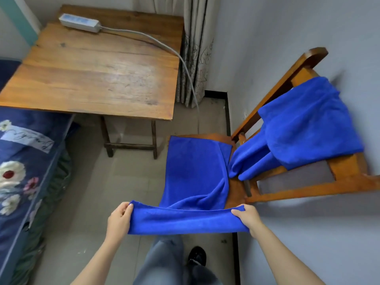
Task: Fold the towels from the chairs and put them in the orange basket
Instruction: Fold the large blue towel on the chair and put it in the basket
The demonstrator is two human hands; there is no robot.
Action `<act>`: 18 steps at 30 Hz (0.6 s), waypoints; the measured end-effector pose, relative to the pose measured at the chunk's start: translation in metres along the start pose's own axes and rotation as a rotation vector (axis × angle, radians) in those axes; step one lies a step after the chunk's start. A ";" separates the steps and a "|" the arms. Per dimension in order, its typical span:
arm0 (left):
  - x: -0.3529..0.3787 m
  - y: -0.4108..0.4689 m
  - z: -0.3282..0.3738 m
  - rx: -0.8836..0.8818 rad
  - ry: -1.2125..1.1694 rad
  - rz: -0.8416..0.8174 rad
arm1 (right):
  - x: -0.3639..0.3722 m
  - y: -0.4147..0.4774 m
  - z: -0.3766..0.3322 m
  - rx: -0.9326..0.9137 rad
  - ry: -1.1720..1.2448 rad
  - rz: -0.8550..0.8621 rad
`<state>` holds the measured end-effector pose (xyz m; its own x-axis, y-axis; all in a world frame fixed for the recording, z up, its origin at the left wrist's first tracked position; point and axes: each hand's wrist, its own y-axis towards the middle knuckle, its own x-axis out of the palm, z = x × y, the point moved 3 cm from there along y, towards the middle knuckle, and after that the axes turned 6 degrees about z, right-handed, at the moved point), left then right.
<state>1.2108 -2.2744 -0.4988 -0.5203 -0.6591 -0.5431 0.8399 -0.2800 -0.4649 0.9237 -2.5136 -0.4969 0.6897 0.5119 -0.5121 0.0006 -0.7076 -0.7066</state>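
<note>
Left hand (119, 220) and right hand (247, 218): fingers curled, pinching near edge of blue towel (195, 171), taut between them; rest trails onto chair (308, 192) seat, 1 o'clock. Second towel (308, 124) drapes chair back, 2 o'clock. Wooden surface (92, 79), 11 o'clock

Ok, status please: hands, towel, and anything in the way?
Left hand and right hand grip towel by near edge. Far end lies on chair seat. Second towel hangs on chair back. Basket not in view.
</note>
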 end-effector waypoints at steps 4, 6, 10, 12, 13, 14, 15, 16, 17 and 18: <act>0.023 0.041 0.029 -0.021 -0.072 -0.075 | 0.005 0.023 -0.026 0.004 0.052 0.097; 0.035 0.061 0.046 -0.026 -0.133 -0.068 | 0.007 0.033 -0.039 -0.021 0.096 0.136; 0.061 0.103 0.070 -0.012 -0.220 -0.051 | 0.016 0.066 -0.055 -0.012 0.196 0.250; 0.079 0.129 0.073 -0.032 -0.249 -0.015 | 0.024 0.093 -0.062 -0.004 0.217 0.335; 0.086 0.138 0.075 -0.036 -0.256 -0.001 | 0.028 0.104 -0.065 -0.017 0.224 0.372; 0.095 0.149 0.076 -0.037 -0.255 0.006 | 0.032 0.117 -0.068 -0.032 0.215 0.401; 0.103 0.158 0.076 -0.035 -0.253 0.014 | 0.037 0.131 -0.071 -0.044 0.183 0.427; 0.109 0.165 0.078 -0.028 -0.254 0.027 | 0.040 0.141 -0.074 -0.058 0.144 0.447; 0.115 0.172 0.080 -0.022 -0.252 0.040 | 0.043 0.152 -0.076 -0.067 0.113 0.466; 0.123 0.180 0.082 -0.017 -0.240 0.050 | 0.046 0.163 -0.079 -0.071 0.098 0.485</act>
<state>1.3107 -2.4634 -0.5922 -0.4248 -0.8195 -0.3847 0.8600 -0.2326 -0.4541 1.0129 -2.6439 -0.5972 0.6876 0.0697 -0.7227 -0.2904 -0.8858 -0.3618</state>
